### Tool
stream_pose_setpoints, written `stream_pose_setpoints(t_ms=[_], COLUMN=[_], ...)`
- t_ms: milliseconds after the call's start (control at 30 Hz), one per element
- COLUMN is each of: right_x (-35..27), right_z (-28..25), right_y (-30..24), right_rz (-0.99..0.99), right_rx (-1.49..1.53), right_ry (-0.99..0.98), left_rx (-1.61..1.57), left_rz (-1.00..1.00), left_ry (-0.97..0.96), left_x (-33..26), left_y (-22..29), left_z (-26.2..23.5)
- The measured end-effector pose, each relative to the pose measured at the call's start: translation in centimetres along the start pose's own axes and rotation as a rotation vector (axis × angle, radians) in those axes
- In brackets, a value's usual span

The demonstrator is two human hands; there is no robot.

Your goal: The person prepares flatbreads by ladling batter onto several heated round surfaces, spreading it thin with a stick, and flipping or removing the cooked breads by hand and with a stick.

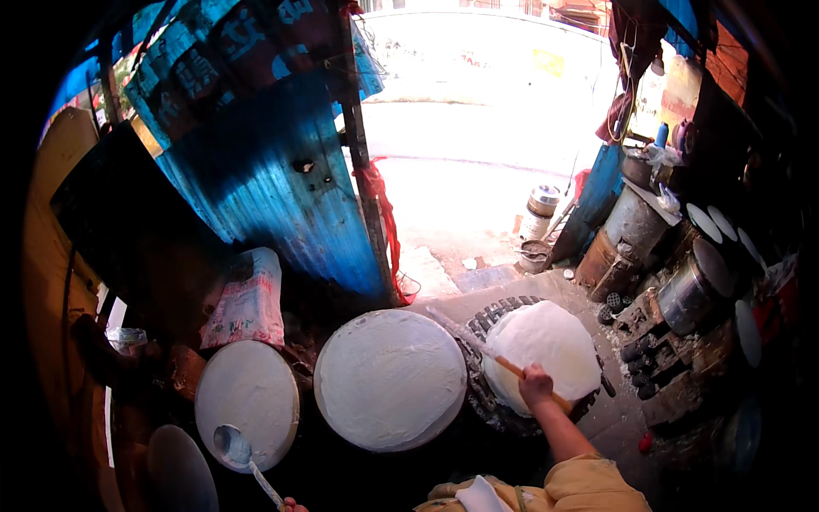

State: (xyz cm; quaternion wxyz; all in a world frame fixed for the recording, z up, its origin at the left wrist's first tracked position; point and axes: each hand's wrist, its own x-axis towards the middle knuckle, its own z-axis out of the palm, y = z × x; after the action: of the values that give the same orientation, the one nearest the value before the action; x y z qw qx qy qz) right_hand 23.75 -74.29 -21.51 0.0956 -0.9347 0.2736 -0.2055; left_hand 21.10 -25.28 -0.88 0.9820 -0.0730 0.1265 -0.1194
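Note:
My right hand (536, 386) is closed round the wooden handle of a long, flat spatula (461, 332). Its pale blade points up and left, past the edge of the right round plate (559, 341), which carries a white, batter-like layer. At the bottom edge, only the fingers of my left hand (294, 506) show, closed on the handle of a ladle (232, 444). The ladle's bowl rests on or just over the left round plate (247, 384), also whitish. Between them lies a middle round plate (391, 375) coated in white. What is under the coatings is hidden.
A red and white sack (249, 299) stands behind the left plate. Blue corrugated sheet (256, 171) rises beyond. Right of my arm are black perforated coal briquettes (636, 350), a metal drum (687, 294) and several discs. A metal canister (542, 205) stands by the bright opening.

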Motion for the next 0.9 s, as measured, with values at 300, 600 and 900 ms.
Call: stream_pose_setpoints(t_ms=[300, 600, 900], right_x=[-3.4, -3.2, -20.4], right_z=[6.9, 4.1, 0.6], right_y=[0.7, -12.6, -30.9], right_rz=[0.099, -0.103, -0.762], right_rx=[0.243, 0.951, 0.97], right_ry=[-0.142, -0.434, -1.29], left_rx=[-0.096, -0.116, -0.35], left_rz=[0.095, 0.367, 1.239], left_ry=[0.001, -0.136, 0.031], left_x=[1.2, -9.1, -30.6], left_y=[-3.6, -0.8, -5.4], left_z=[-0.2, -5.3, -18.2])
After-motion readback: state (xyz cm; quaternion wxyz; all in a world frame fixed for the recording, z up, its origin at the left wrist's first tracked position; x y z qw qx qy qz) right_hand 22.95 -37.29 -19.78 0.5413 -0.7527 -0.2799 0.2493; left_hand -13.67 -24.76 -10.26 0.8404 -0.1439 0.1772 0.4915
